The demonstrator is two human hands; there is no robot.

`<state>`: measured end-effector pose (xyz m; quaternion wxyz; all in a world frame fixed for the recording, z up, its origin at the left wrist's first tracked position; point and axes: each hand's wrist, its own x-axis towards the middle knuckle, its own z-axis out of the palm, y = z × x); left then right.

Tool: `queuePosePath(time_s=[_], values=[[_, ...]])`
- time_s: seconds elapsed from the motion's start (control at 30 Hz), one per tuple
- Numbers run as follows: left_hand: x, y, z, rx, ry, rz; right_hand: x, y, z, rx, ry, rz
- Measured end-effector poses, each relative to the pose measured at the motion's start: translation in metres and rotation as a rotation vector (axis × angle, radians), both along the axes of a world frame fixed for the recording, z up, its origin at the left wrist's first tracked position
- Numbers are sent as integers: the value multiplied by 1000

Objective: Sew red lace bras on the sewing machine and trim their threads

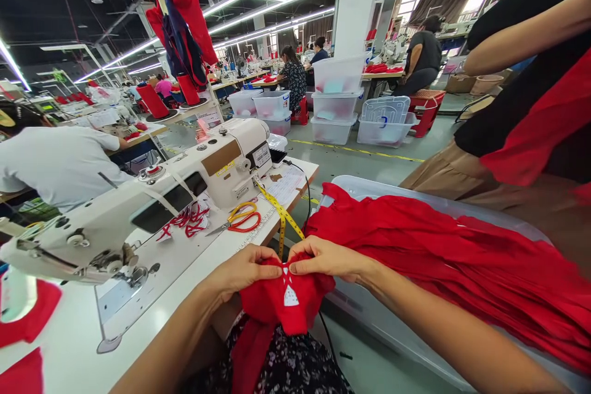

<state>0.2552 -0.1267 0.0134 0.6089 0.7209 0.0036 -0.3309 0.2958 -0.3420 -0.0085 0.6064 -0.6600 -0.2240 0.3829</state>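
Above my lap, a piece of red fabric (295,318) is pinched between both hands. My left hand (252,269) grips its left side, thumb on top, and my right hand (318,258) grips the right side the same way. The two thumbs nearly meet. Just below them a white patch (290,297) with red strips across it shows on the cloth. Behind my hands, a yellow measuring tape (281,209) hangs over the table edge. Scissors (242,218) with yellow and orange handles lie on the table, beside a small heap of red-and-white scraps (188,220).
A white sewing machine (184,188) stands on the table to my left. At my right is a clear plastic bin (364,314) heaped with red fabric (438,246). A person in black (512,74) stands beyond it. Stacked clear bins (336,98) and seated people are farther back.
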Motion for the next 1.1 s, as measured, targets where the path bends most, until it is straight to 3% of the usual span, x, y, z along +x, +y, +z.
queuePosePath(time_s=[0.17,0.4,1.1], values=[[0,-1,-1,17,-43,12,1,0,-2,3,7,0],[1,2,-3,-22,52,53,2,1,-4,17,43,18],[9,12,-8,-48,10,-92,10,2,-13,21,63,57]])
